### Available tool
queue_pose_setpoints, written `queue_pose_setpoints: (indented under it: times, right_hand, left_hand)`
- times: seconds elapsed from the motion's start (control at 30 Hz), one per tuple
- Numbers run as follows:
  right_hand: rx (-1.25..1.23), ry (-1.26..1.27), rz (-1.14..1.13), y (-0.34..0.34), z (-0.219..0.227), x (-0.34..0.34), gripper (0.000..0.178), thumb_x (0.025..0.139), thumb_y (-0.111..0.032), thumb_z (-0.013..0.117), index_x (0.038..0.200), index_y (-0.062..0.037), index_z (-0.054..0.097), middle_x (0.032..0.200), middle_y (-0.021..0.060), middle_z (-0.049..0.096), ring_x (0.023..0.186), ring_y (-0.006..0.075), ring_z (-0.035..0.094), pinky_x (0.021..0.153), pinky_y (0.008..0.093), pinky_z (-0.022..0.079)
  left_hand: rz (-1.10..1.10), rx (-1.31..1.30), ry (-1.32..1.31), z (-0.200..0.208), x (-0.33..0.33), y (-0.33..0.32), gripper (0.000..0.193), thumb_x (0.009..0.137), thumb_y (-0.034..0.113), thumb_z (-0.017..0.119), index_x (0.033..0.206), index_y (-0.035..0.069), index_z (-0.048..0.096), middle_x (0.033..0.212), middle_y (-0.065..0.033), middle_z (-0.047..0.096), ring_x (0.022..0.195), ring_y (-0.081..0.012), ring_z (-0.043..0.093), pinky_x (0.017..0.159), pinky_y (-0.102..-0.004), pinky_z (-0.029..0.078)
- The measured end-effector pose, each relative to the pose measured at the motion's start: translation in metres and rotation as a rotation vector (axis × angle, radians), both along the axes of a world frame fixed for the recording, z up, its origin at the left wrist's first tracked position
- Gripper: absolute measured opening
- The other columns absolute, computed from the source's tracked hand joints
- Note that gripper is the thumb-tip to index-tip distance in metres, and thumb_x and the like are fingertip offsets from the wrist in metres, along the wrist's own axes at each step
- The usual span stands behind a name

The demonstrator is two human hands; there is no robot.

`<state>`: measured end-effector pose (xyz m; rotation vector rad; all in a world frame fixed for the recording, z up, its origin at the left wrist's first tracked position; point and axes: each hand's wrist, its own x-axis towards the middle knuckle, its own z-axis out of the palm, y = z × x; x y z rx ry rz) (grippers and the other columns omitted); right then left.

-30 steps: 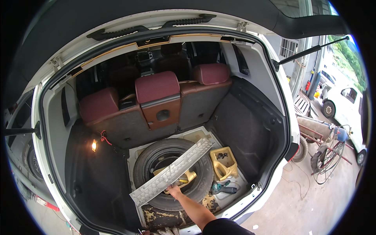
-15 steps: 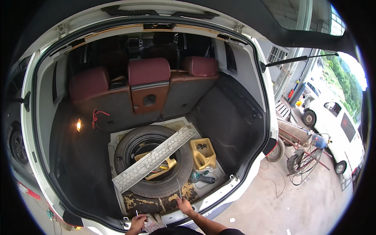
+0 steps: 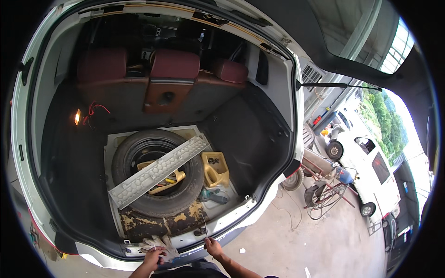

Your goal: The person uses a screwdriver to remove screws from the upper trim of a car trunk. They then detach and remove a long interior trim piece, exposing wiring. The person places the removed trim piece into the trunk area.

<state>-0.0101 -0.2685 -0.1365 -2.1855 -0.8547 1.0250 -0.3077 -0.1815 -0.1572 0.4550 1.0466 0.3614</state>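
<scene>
My right hand [image 3: 213,248] is closed round the lower end of a thin metal rod [image 3: 205,226], which points up over the trunk's rear sill. My left hand [image 3: 154,257] has its fingers bent together beside pale work gloves [image 3: 166,246] lying on the sill; what it pinches is too small to name. Ahead of both hands, a spare tire [image 3: 124,155] lies in the trunk floor. A long grey plastic panel [image 3: 160,172] with a honeycomb pattern lies slantwise across it. Under the panel, a yellow tray [image 3: 160,187] with tools sits in the wheel.
Right of the tire stand a cut yellow container [image 3: 216,169] with small dark parts and a green-black power tool [image 3: 214,196]. A lit lamp [image 3: 77,117] hangs at the left wall near red wire [image 3: 95,109]. Outside right are a cart [image 3: 331,178] and a white vehicle [image 3: 366,167].
The view has shifted, so the trunk sits further left. My right hand has drawn the rod back toward the sill. My left hand has come away from the gloves somewhat, leaving them on the sill.
</scene>
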Motion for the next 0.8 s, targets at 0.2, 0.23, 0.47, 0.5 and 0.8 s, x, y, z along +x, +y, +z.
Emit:
queue_pose_setpoints:
  times: [0.2, 0.23, 0.47, 0.5, 0.8]
  right_hand:
    - [-0.051, 0.143, -0.047, -0.010, 0.004, 0.042, 0.044, 0.099, -0.039, 0.039, 0.103, -0.0052, 0.066, 0.060, 0.0039, 0.055, 0.048, 0.0131, 0.052, 0.048, 0.0308, 0.043]
    - [-0.015, 0.167, -0.030, -0.009, -0.010, 0.053, 0.044, 0.099, -0.040, 0.040, 0.103, -0.0049, 0.065, 0.059, 0.0037, 0.055, 0.048, 0.0132, 0.052, 0.048, 0.0308, 0.043]
    - [0.160, -0.127, 0.232, -0.019, -0.055, 0.177, 0.042, 0.095, -0.040, 0.047, 0.089, -0.0014, 0.062, 0.063, 0.0111, 0.062, 0.058, 0.0228, 0.061, 0.058, 0.0359, 0.048]
    - [0.075, -0.086, 0.246, -0.021, -0.042, 0.194, 0.038, 0.094, -0.038, 0.048, 0.086, -0.0013, 0.059, 0.066, 0.0145, 0.063, 0.062, 0.0283, 0.063, 0.062, 0.0381, 0.050]
    - [0.203, -0.108, 0.522, -0.019, -0.021, 0.327, 0.026, 0.094, -0.027, 0.050, 0.091, -0.0025, 0.057, 0.067, 0.0151, 0.061, 0.064, 0.0314, 0.061, 0.060, 0.0414, 0.047]
  left_hand:
    - [0.073, 0.132, 0.065, -0.032, -0.003, -0.008, 0.027, 0.082, 0.002, 0.049, 0.108, 0.004, 0.057, 0.078, -0.0124, 0.058, 0.049, -0.0171, 0.047, 0.043, -0.0319, 0.040]
    - [0.123, 0.173, 0.060, -0.040, 0.002, -0.012, 0.028, 0.081, 0.001, 0.049, 0.108, 0.004, 0.057, 0.078, -0.0127, 0.059, 0.049, -0.0177, 0.048, 0.042, -0.0326, 0.041]
    - [0.218, 0.014, 0.183, -0.039, 0.120, -0.072, 0.028, 0.083, 0.003, 0.046, 0.109, 0.005, 0.057, 0.081, -0.0128, 0.062, 0.047, -0.0183, 0.053, 0.042, -0.0325, 0.044]
    - [-0.174, 0.495, 0.429, -0.077, 0.137, -0.097, 0.027, 0.084, 0.005, 0.046, 0.108, 0.004, 0.058, 0.080, -0.0112, 0.063, 0.049, -0.0171, 0.055, 0.044, -0.0305, 0.045]
    - [-0.109, 0.508, 0.364, -0.035, 0.289, -0.168, 0.027, 0.085, 0.011, 0.047, 0.107, 0.003, 0.063, 0.077, -0.0067, 0.065, 0.053, -0.0129, 0.056, 0.048, -0.0269, 0.046]
